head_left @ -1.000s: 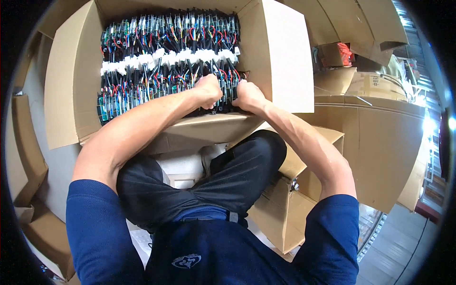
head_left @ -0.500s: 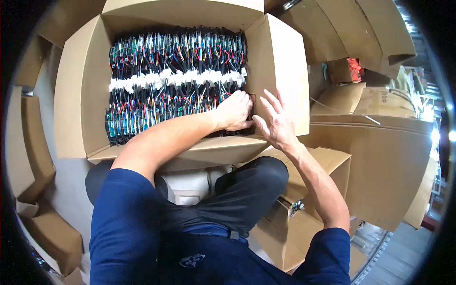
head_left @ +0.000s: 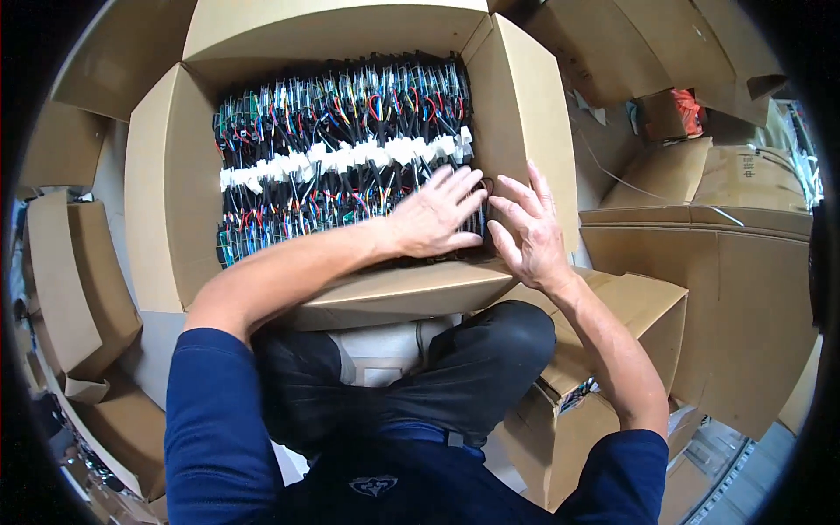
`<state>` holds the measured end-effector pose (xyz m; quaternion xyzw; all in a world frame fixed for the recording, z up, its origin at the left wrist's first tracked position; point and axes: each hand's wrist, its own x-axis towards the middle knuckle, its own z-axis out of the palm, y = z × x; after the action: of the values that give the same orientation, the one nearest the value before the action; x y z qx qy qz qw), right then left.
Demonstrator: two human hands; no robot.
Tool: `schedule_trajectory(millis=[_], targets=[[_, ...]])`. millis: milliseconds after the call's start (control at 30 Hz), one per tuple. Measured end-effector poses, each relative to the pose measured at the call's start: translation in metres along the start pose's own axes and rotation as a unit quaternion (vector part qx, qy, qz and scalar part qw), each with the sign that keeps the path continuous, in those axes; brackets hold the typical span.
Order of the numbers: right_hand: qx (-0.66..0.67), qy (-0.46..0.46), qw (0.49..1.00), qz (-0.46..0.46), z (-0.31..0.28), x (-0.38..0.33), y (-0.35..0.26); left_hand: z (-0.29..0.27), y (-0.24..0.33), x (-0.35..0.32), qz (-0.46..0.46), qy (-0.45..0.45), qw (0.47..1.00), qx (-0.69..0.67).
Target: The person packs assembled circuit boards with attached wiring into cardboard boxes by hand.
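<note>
Left hand [head_left: 437,214] and right hand [head_left: 534,241] at an open carton [head_left: 411,296]
Both grips are released, fingers spread: the left over the near right end of the wired boards [head_left: 332,103], the right at the carton's near right corner. The boards stand packed in 2 rows inside, near and far, with white connectors [head_left: 350,158] between them.
</note>
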<state>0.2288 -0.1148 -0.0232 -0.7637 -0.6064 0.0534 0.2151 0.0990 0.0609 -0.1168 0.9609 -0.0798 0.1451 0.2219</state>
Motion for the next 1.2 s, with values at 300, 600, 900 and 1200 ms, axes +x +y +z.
schedule_trajectory(millis=[300,600,900,1200], targets=[[0.043,-0.013,0.999,0.01,-0.001,0.001,0.002,-0.044,-0.054,-0.084,-0.036,-0.178,0.983,0.008],[0.01,-0.037,0.999,0.016,-0.003,0.005,-0.002,-0.055,-0.076,-0.066,-0.041,-0.098,0.993,0.06],[-0.002,-0.023,1.0,0.014,-0.006,0.002,-0.002,-0.049,-0.065,-0.083,-0.069,-0.118,0.99,0.03],[-0.013,0.023,0.999,-0.023,-0.007,-0.005,0.001,-0.085,-0.019,-0.072,-0.027,-0.27,0.949,0.163]])
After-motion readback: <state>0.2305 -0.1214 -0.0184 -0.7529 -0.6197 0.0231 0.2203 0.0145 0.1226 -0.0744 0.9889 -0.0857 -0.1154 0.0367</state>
